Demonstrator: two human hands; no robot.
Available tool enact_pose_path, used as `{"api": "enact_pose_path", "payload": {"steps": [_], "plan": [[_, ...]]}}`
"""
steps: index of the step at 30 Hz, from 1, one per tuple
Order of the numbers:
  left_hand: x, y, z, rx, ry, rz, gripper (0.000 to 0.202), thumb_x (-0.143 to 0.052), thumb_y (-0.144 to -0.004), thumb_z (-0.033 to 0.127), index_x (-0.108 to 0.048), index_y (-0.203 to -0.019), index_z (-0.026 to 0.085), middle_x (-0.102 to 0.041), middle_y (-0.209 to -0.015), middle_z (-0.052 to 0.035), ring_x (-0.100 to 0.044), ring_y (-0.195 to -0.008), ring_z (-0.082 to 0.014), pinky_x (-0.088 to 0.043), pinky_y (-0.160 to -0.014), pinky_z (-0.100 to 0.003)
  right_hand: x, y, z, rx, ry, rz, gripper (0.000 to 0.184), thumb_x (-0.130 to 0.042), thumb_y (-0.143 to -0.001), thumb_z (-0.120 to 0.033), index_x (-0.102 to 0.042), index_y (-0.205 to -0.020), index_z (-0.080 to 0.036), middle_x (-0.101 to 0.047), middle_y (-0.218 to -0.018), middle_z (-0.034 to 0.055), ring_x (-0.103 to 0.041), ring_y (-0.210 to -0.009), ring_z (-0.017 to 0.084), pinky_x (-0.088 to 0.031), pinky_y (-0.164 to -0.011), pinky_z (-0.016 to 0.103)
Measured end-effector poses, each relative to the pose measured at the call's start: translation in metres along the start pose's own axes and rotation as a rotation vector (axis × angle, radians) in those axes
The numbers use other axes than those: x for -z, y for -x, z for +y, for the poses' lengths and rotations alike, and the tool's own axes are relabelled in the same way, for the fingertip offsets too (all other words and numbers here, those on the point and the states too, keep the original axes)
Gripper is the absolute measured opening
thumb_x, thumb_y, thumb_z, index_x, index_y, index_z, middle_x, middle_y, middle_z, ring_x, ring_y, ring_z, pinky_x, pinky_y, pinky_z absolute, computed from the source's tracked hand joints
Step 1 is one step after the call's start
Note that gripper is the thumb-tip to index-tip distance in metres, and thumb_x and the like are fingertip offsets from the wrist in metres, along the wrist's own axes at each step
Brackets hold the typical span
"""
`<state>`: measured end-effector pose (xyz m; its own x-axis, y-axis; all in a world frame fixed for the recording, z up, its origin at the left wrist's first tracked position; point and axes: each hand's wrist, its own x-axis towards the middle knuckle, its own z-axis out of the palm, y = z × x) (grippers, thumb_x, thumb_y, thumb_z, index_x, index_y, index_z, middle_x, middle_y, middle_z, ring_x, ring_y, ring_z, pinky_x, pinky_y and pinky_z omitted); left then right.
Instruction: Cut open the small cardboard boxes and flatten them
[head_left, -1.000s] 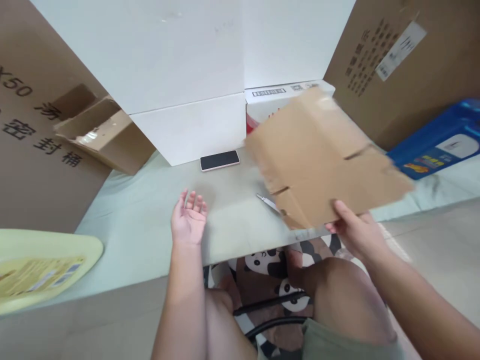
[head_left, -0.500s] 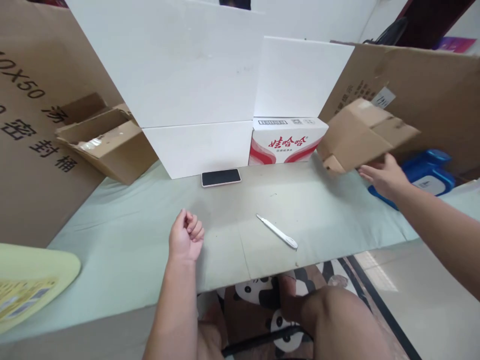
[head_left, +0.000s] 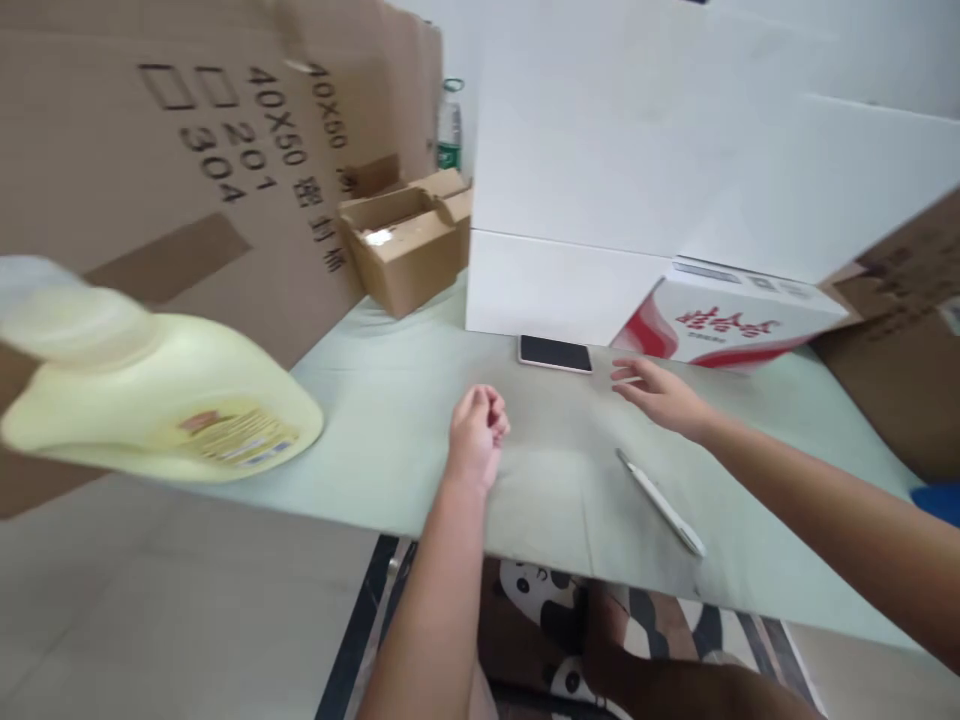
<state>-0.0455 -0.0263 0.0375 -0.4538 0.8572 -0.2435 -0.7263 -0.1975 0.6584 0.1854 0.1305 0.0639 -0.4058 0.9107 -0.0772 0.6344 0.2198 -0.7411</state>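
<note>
My left hand (head_left: 478, 430) is closed in a loose fist above the cloth-covered table, with nothing visible in it. My right hand (head_left: 652, 390) holds nothing; its fingers are spread and point left. It hovers near a dark-screened phone (head_left: 555, 354), which lies flat against the foot of the white panels. In front of my right hand lies a slim white utility knife (head_left: 660, 503), slanting toward the table's front edge. Behind the hand rests a white and red carton (head_left: 731, 318).
An open small cardboard box (head_left: 416, 255) stands at the back left, with a water bottle (head_left: 450, 125) behind it. A pale yellow jug (head_left: 225, 400) lies tilted at the left. Large cardboard sheets (head_left: 187, 180) and white panels (head_left: 555, 285) wall the table (head_left: 382, 440).
The view has swung left. My right hand has left the cardboard box at the right and come inward over the table. My left hand stays in a fist.
</note>
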Motion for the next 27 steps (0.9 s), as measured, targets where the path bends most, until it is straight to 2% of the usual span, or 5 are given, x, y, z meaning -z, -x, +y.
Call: {"api": "enact_pose_path", "payload": {"steps": [6, 13, 16, 19, 27], "plan": [[0.013, -0.004, 0.009, -0.093, 0.020, 0.042, 0.028, -0.043, -0.050, 0.000, -0.053, -0.070, 0.016, -0.052, -0.069, 0.0022, -0.045, -0.054, -0.0047, -0.033, -0.055, -0.018, -0.132, -0.059, -0.129, 0.551, 0.182, -0.236, 0.037, -0.059, -0.083, -0.018, -0.061, -0.120, -0.021, -0.066, -0.123, 0.0119, -0.070, -0.094, 0.021, -0.056, -0.090, 0.039], [0.025, -0.014, 0.025, -0.061, 0.197, -0.133, 0.030, -0.042, -0.043, 0.010, -0.051, -0.069, 0.020, -0.035, -0.041, 0.0069, -0.025, -0.038, -0.0077, -0.018, -0.046, -0.025, -0.232, -0.129, -0.247, 0.693, 0.297, -0.156, 0.040, -0.059, -0.085, -0.012, -0.060, -0.124, -0.015, -0.038, -0.152, 0.0163, -0.066, -0.110, 0.025, -0.048, -0.105, 0.046], [0.030, -0.017, 0.027, -0.070, 0.192, -0.160, 0.031, -0.041, -0.041, 0.011, -0.052, -0.069, 0.020, -0.036, -0.039, 0.0067, -0.023, -0.038, -0.0081, -0.016, -0.046, -0.026, -0.252, -0.158, -0.280, 0.640, 0.327, -0.085, 0.038, -0.062, -0.084, -0.012, -0.062, -0.122, -0.015, -0.022, -0.161, 0.0133, -0.054, -0.131, 0.032, -0.041, -0.113, 0.050], [0.037, -0.019, 0.031, -0.050, 0.147, -0.175, 0.032, -0.040, -0.041, 0.012, -0.053, -0.069, 0.020, -0.038, -0.039, 0.0061, -0.024, -0.038, -0.0086, -0.016, -0.047, -0.027, -0.258, -0.187, -0.303, 0.657, 0.399, -0.105, 0.027, -0.056, -0.091, -0.022, -0.066, -0.112, -0.008, -0.031, -0.156, 0.0126, -0.043, -0.141, 0.036, -0.031, -0.117, 0.053], [0.053, -0.021, 0.046, -0.117, 0.083, 0.041, 0.030, -0.038, -0.042, 0.012, -0.052, -0.067, 0.019, -0.039, -0.041, 0.0055, -0.028, -0.040, -0.0089, -0.017, -0.046, -0.025, -0.226, -0.187, -0.298, 0.773, 0.572, -0.074, 0.020, -0.054, -0.088, -0.020, -0.070, -0.084, -0.009, -0.061, -0.118, 0.0104, -0.063, -0.115, 0.031, -0.042, -0.108, 0.050]]}}
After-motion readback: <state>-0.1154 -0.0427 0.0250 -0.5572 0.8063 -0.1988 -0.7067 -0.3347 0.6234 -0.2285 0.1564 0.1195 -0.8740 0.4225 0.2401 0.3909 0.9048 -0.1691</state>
